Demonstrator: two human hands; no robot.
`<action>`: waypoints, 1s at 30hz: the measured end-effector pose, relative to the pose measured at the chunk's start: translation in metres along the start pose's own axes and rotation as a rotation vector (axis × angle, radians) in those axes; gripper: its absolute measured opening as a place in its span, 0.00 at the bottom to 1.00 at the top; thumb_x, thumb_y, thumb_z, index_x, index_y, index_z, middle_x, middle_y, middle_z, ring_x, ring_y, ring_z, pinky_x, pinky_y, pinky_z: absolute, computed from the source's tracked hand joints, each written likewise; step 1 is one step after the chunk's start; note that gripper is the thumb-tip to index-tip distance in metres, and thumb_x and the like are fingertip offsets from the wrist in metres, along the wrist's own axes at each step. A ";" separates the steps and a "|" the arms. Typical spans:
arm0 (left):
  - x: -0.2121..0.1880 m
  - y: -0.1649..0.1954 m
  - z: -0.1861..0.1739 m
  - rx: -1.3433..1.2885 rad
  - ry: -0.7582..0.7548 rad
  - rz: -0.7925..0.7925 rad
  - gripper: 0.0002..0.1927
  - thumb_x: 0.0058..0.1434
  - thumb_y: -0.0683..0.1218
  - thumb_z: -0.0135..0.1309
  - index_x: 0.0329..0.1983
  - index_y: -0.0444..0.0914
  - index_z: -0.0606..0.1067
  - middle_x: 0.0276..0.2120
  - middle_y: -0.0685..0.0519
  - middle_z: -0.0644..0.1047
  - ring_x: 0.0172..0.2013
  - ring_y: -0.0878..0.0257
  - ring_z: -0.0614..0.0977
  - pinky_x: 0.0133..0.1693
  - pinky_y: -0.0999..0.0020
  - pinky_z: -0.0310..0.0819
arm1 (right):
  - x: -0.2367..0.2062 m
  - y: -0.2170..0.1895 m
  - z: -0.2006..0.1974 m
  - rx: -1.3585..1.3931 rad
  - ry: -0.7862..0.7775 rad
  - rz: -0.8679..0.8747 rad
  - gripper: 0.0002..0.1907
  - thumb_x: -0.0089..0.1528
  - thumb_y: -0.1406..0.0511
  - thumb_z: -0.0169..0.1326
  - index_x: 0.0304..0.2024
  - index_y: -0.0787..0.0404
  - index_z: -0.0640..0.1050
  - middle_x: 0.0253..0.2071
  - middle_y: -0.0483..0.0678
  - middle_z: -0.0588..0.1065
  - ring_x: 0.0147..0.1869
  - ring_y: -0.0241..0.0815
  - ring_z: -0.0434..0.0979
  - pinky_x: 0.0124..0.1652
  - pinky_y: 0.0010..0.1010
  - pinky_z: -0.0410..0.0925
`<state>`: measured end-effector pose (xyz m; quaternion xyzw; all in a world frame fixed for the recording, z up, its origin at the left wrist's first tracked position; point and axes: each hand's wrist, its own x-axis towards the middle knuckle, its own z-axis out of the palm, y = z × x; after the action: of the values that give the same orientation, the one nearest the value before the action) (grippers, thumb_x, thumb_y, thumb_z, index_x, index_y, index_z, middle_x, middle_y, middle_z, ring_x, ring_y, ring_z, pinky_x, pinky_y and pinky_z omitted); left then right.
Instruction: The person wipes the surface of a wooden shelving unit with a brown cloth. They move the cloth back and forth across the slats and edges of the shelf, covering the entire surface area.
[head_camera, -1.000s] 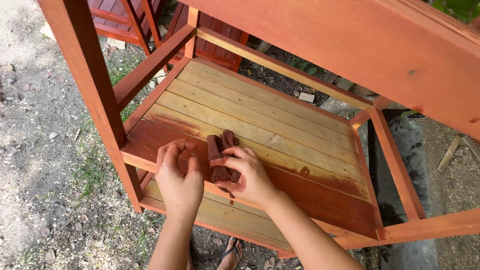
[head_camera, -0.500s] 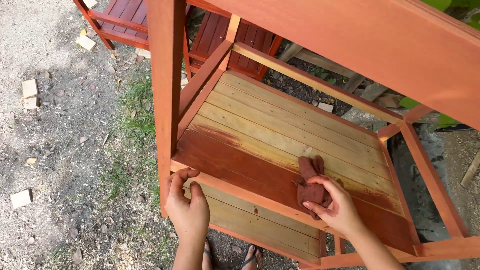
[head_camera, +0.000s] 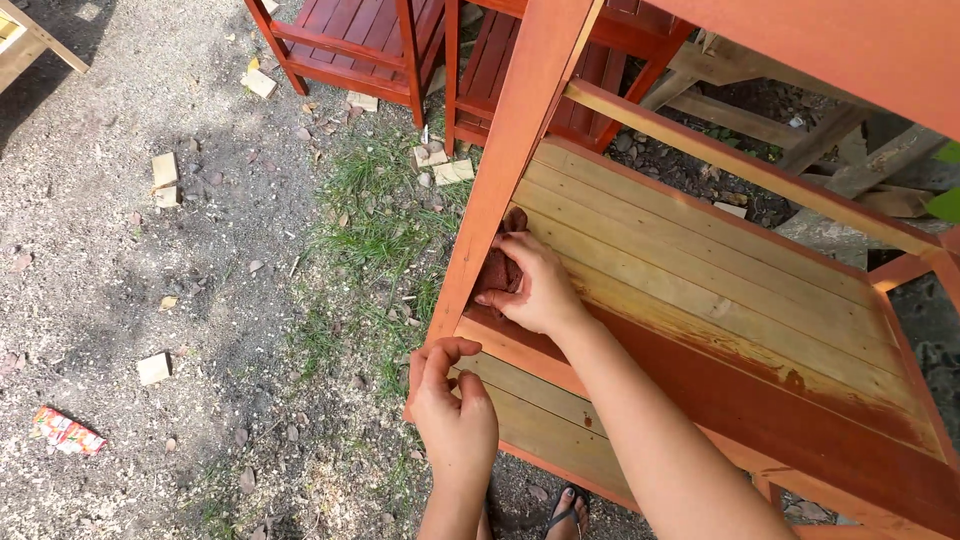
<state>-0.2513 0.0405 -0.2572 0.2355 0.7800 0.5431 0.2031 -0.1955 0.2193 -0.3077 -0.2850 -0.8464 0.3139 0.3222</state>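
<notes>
Stain-soaked cloth (head_camera: 497, 270): a small, crumpled pad, dark reddish-brown, pressed against the slatted shelf (head_camera: 700, 290) at its near left corner, where the slats meet the upright post (head_camera: 510, 160). Only part of the pad shows; the rest lies under the fingers.

Right hand (head_camera: 535, 285): closed over the cloth, fingers curled on top and pointing toward the post, palm down on the slats.

Left hand (head_camera: 450, 405): at the outer front corner of the frame, below the post, fingers bent and narrow with the tips against the front rail (head_camera: 520, 350); it holds nothing that can be seen.

Shelf surface: the nearest slat carries a wet red-brown coat along its length, with an uneven edge against the pale, bare slats behind it. Post and rails are already orange-red.

Change from half a second earlier: the cloth and right hand then lay farther right along the stained slat; they now sit at the left end beside the post. The left hand has remained at the front corner.

Surroundings: a second stained frame (head_camera: 360, 40) stands beyond on gravel and grass (head_camera: 380, 210), with small wood offcuts (head_camera: 165, 170) scattered about and a sandalled foot (head_camera: 570, 510) below the shelf.
</notes>
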 end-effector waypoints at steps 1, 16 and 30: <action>-0.001 0.000 0.001 -0.005 -0.017 -0.065 0.16 0.53 0.31 0.44 0.39 0.37 0.78 0.41 0.52 0.75 0.38 0.62 0.79 0.33 0.66 0.72 | -0.001 0.000 -0.002 0.013 -0.035 0.029 0.38 0.43 0.63 0.76 0.55 0.62 0.77 0.51 0.55 0.77 0.55 0.58 0.78 0.52 0.41 0.71; 0.007 -0.009 0.071 0.083 0.245 0.278 0.11 0.54 0.32 0.46 0.39 0.35 0.74 0.44 0.46 0.67 0.43 0.56 0.74 0.42 0.66 0.73 | -0.037 -0.019 -0.042 0.018 -0.091 0.117 0.27 0.43 0.67 0.72 0.45 0.55 0.81 0.44 0.48 0.79 0.51 0.51 0.77 0.52 0.41 0.66; 0.018 -0.023 0.069 0.313 0.265 0.490 0.07 0.54 0.39 0.55 0.37 0.40 0.75 0.39 0.45 0.65 0.42 0.49 0.70 0.43 0.57 0.69 | -0.098 0.174 -0.158 -0.014 -0.043 0.350 0.29 0.45 0.72 0.74 0.47 0.61 0.75 0.53 0.54 0.74 0.57 0.48 0.77 0.52 0.36 0.71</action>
<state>-0.2293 0.0958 -0.3026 0.3720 0.7938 0.4751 -0.0756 0.0292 0.3184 -0.3739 -0.4236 -0.7927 0.3652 0.2424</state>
